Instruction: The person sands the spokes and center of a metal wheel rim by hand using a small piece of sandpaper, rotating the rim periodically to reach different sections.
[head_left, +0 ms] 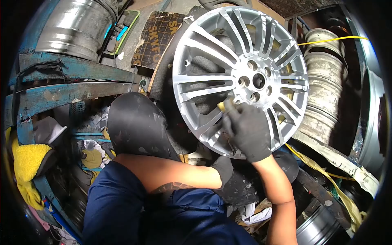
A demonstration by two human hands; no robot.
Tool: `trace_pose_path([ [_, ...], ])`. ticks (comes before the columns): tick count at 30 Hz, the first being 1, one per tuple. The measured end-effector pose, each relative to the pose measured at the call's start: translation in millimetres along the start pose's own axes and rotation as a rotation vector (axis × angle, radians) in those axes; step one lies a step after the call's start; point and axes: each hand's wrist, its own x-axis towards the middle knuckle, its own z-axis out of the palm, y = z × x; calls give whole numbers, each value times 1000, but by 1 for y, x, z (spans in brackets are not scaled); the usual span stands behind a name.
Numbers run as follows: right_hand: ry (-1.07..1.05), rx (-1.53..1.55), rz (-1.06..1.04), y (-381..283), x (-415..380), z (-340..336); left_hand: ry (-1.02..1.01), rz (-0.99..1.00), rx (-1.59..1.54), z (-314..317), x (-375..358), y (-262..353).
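Observation:
A silver multi-spoke alloy wheel [257, 65] is tilted up in front of me, its face toward me. My right hand [247, 130], in a dark grey glove, lies over the lower spokes just below the hub. Its fingers are closed on a small yellow piece of what looks like sandpaper [221, 106], partly hidden and slightly blurred. My left hand [223, 169], gloved too, is at the bottom edge of the wheel. Its fingers are out of sight behind the rim, so their grip does not show. Both forearms are bare, the left one crossing my lap.
Stacked worn wheel barrels [322, 81] stand to the right, beside a yellow cord [335, 40]. A shiny metal barrel [75, 26] sits at upper left above a blue frame [73, 67]. Yellow cloth [30, 161] hangs at far left. My knee [136, 124] is close to the wheel.

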Motion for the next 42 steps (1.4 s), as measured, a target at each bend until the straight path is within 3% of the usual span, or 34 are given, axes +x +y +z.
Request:
trace_pose_path([
  [3,73,152,-251,-35,-12,13,510,-84,-23,71,13,9],
  [4,48,148,-200,-32,-8,10,452,-98,-10,64,9,10],
  [6,45,106,-15,-14,4,1,-39,48,31,29,11,4],
  [7,8,66,73,-1,10,-2,-54,48,28,20,6,5],
  [9,27,150,40,-12,5,6,-70,44,30,7,0,2],
  [11,-61,327,-87,-37,-7,9,439,-78,45,49,0,11],
  [12,-79,367,-59,-34,-5,13,489,-92,76,58,3,11],
  [14,-80,441,99,-16,3,11,-36,2,103,20,4,6],
  [15,-61,468,223,-5,10,0,-79,25,87,11,0,4],
  [16,-200,389,310,2,13,-10,-116,47,75,3,-2,3],
  [17,-178,363,193,-2,10,-6,-146,64,67,-2,-1,1],
  [18,-156,339,75,-13,1,3,-27,18,-102,12,0,-1],
  [20,-141,332,-49,-35,-15,11,446,-48,-94,44,-4,5],
  [22,-116,336,126,-22,-4,5,80,-51,-47,29,-3,6],
  [24,-39,314,239,2,3,10,-95,43,98,12,-4,5],
  [28,-63,224,-145,-44,-16,12,-89,30,121,11,4,4],
  [32,72,161,92,-13,2,5,-107,21,-7,18,-6,7],
  [35,-147,201,-29,-34,-12,11,-52,-16,-168,15,-15,2],
  [36,-90,175,-151,-45,-18,9,-57,-26,-135,17,-12,3],
  [39,-64,268,-8,-25,-6,3,-87,-49,-37,34,2,7],
  [40,-7,170,70,-15,-3,3,-334,72,16,-22,-13,-2],
  [41,61,187,71,-12,-2,6,-144,42,46,1,-7,2],
  [42,-45,179,16,-18,-4,5,52,9,82,45,3,8],
])
